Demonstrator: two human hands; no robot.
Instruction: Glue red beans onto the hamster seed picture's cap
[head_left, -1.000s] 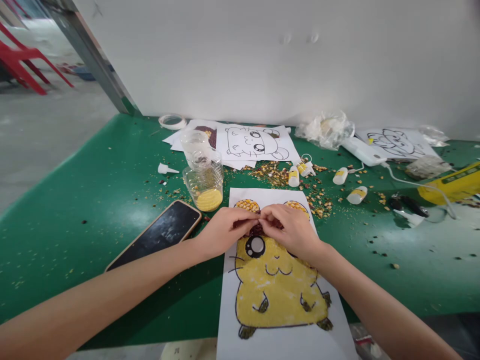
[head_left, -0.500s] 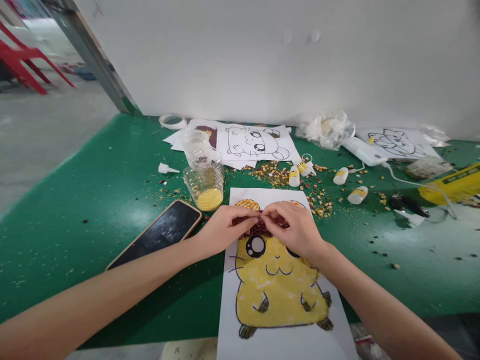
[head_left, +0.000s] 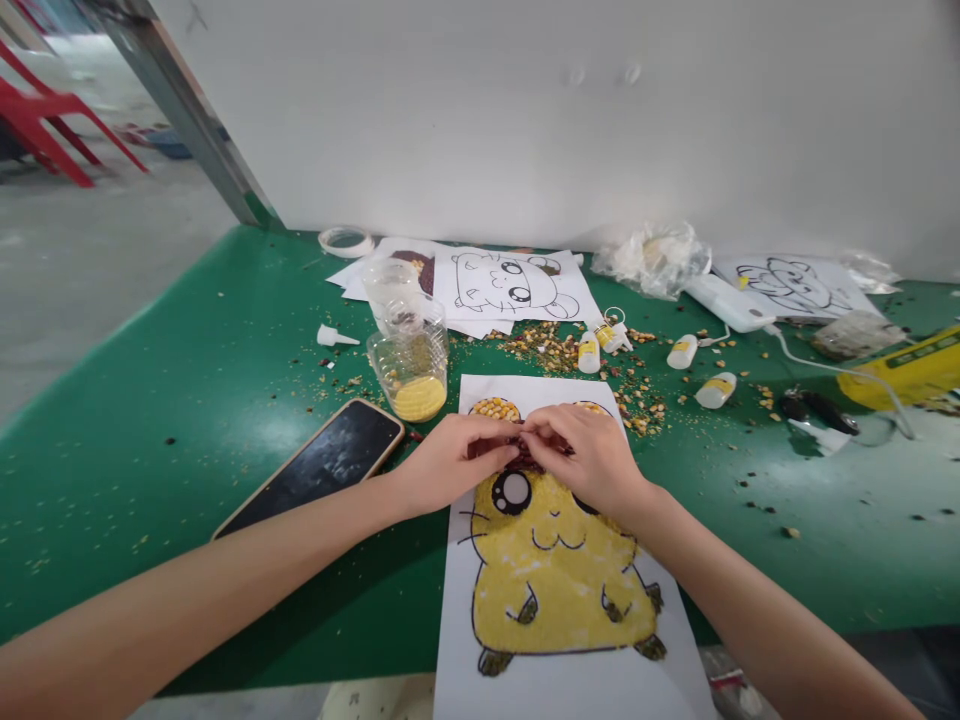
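On a white sheet (head_left: 469,690) lies a hamster picture (head_left: 559,595) covered in yellow grains, with corn kernels (head_left: 495,409) on its ears and dark green bits on its feet. My left hand (head_left: 454,455) and my right hand (head_left: 581,450) meet over the top of its head, fingertips pinched and almost touching. Between and below them shows a patch of dark red beans (head_left: 530,462). Whatever the fingertips hold is too small and too hidden to make out. My right hand covers most of the right eye and part of the right ear.
Left of the sheet are a phone (head_left: 315,465) and clear plastic cups, one with yellow grains (head_left: 420,398). Behind lie scattered grains (head_left: 551,345), small glue bottles (head_left: 589,353), a paper drawing (head_left: 502,283), a tape roll (head_left: 345,242) and a plastic bag (head_left: 652,258). A white corded device (head_left: 731,303) is at right.
Both hands stay over the hamster's head. Their fingertips shift slightly, and the amount of dark red patch showing between them varies. Nothing else on the table has moved.
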